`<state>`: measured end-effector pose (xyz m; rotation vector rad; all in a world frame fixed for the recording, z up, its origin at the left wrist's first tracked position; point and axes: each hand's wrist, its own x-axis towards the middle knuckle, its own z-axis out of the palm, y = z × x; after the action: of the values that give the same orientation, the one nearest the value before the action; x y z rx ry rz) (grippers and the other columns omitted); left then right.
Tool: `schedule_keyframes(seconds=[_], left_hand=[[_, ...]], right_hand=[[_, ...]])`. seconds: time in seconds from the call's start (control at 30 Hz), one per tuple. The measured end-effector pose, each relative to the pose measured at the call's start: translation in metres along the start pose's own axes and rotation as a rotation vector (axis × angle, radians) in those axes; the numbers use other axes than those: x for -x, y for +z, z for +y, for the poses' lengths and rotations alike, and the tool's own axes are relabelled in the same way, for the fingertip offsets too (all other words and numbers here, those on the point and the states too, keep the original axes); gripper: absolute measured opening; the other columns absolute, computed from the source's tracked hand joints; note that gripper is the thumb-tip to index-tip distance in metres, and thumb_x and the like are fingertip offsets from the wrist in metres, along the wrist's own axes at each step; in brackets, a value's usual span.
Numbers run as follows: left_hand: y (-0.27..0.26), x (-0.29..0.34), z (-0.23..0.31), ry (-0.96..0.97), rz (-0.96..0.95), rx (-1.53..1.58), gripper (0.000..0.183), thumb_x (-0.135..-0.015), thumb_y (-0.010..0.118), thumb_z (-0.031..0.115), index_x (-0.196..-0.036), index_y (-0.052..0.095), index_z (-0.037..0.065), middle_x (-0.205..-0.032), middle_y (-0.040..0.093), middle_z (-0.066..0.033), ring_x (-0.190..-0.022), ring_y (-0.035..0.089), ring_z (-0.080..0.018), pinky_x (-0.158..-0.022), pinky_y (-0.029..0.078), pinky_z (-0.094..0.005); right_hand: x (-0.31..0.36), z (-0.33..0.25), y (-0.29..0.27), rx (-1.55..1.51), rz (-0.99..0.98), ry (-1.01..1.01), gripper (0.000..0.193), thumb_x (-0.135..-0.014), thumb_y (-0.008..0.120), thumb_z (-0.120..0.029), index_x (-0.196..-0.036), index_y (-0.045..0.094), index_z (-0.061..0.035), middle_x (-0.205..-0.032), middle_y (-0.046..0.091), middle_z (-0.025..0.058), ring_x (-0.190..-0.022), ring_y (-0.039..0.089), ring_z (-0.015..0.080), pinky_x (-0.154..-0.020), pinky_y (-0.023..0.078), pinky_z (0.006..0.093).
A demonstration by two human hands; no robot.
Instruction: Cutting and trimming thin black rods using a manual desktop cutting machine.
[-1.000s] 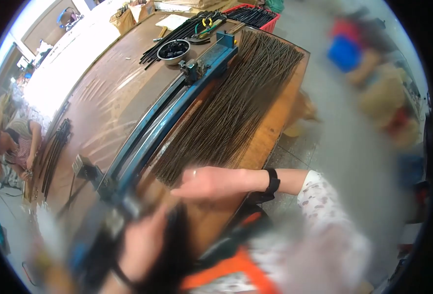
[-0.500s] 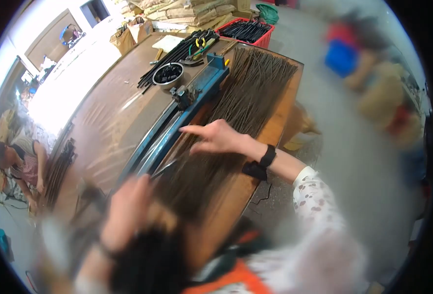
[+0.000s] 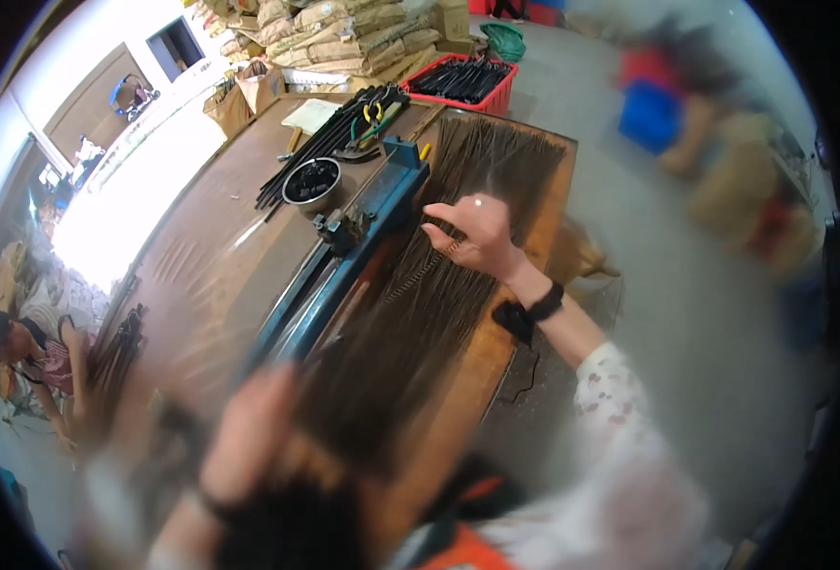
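My right hand point(image 3: 480, 233) is above a broad pile of long, thin, dark rods or springs point(image 3: 382, 370). Its thumb and forefinger stand apart, while the other fingers curl in. A thin coil spring point(image 3: 410, 280) slants from the pile up against this hand, apparently held in the curled fingers. Left of the pile runs a long blue metal rail fixture point(image 3: 317, 306), with a dark clamp block point(image 3: 341, 231) on it. Smeared by motion, my left hand point(image 3: 254, 418) is near the rail's lower end; its fingers and anything in them cannot be made out.
A metal bowl of black pieces point(image 3: 311, 183), black rods point(image 3: 334, 142) and pliers point(image 3: 372, 114) lie on the brown table point(image 3: 206, 204). A red crate point(image 3: 500, 95) stands beyond, with stacked sacks point(image 3: 334, 38) behind. Another person point(image 3: 49, 356) works at the left edge.
My right hand has moved right, from beside the blue rail to over the pile, and a coil spring now shows at its fingers. My left hand stays blurred near the rail's lower end.
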<state>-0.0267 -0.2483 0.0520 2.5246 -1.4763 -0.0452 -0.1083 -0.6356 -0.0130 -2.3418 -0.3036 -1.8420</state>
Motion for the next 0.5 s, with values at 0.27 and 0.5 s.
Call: schedule_keyframes(seconds=[0.27,0.5], left_hand=[[0.003,0.000,-0.001,-0.007,-0.050,-0.012,0.031,-0.089,0.062,0.017,-0.119,0.059,0.007,-0.088,0.065,-0.0171,-0.078,0.065,-0.0377,-0.068,0.054,-0.0463],[0.001,0.008,-0.009,0.057,0.072,0.024,0.040,-0.091,0.054,0.005,-0.131,0.055,0.008,-0.088,0.065,-0.0190,-0.081,0.065,-0.0388,-0.070,0.055,-0.0451]], right_hand=[[0.033,-0.017,0.018,-0.073,-0.299,0.067,0.030,-0.078,0.074,-0.016,-0.107,0.069,-0.0101,-0.076,0.064,0.0068,-0.066,0.062,0.0248,-0.057,0.051,0.0364],[0.026,-0.024,0.047,-0.348,-0.376,0.287,0.055,-0.079,0.080,-0.021,-0.128,0.061,-0.0093,-0.072,0.061,0.0053,-0.074,0.061,0.0222,-0.066,0.051,0.0380]])
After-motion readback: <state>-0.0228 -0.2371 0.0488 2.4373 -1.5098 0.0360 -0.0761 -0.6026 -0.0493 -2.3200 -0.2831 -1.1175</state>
